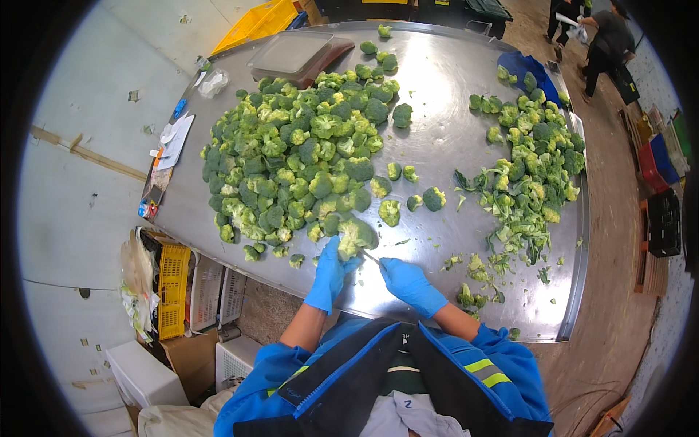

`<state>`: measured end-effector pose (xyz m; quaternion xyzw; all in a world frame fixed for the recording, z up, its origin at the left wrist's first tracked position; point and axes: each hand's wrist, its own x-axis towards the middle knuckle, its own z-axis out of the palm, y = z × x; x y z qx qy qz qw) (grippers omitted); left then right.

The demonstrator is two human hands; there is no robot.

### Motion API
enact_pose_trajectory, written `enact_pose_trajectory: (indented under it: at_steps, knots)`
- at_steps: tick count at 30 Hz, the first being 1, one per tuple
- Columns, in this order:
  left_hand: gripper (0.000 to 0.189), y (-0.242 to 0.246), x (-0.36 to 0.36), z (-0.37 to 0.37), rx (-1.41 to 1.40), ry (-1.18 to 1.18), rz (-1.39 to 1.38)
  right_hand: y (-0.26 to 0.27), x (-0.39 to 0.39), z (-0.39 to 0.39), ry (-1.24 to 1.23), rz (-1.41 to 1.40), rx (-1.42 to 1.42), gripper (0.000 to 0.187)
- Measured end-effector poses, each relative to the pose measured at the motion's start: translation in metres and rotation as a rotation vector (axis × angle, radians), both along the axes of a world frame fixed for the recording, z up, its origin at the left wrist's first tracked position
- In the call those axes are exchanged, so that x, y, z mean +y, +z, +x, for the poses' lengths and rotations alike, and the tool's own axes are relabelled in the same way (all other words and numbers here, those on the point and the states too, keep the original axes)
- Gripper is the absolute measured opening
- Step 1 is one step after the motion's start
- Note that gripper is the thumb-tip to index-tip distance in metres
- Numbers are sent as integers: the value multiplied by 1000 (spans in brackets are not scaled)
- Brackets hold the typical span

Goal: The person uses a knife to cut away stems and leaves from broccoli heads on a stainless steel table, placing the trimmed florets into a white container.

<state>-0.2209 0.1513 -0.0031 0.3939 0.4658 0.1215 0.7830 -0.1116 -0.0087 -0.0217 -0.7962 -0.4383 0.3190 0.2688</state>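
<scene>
My left hand (pixel 331 271), in a blue glove, grips a large broccoli head (pixel 356 236) by its stem side at the front of the steel table (pixel 437 131). In my gloved right hand (pixel 410 285) is a knife (pixel 371 255); its blade meets the underside of that head, and the handle is mostly hidden by my fingers. Beyond my left hand spreads a big heap of broccoli florets (pixel 295 158). A few loose florets (pixel 390 212) lie just past the knife. Off to the right are cut stems and leaf trimmings (pixel 516 218).
A second broccoli pile (pixel 540 136) lies along the right edge, near a blue cloth or bag (pixel 527 68). Lidded plastic tub (pixel 292 52) stands at the back; papers (pixel 175 142) rest on the left edge. Yellow crates (pixel 175 289) stand below left. People (pixel 606 46) are at the far right.
</scene>
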Motion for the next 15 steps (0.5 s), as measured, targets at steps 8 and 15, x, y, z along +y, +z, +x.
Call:
enact_pose_trajectory:
  at_steps: [8,15]
  knots:
    - [40,-9,0,1,28,48,72,-10,5,-7,-83,38,34,25]
    - [41,-22,0,0,5,-20,143,-30,22,-3,-31,93,30,28]
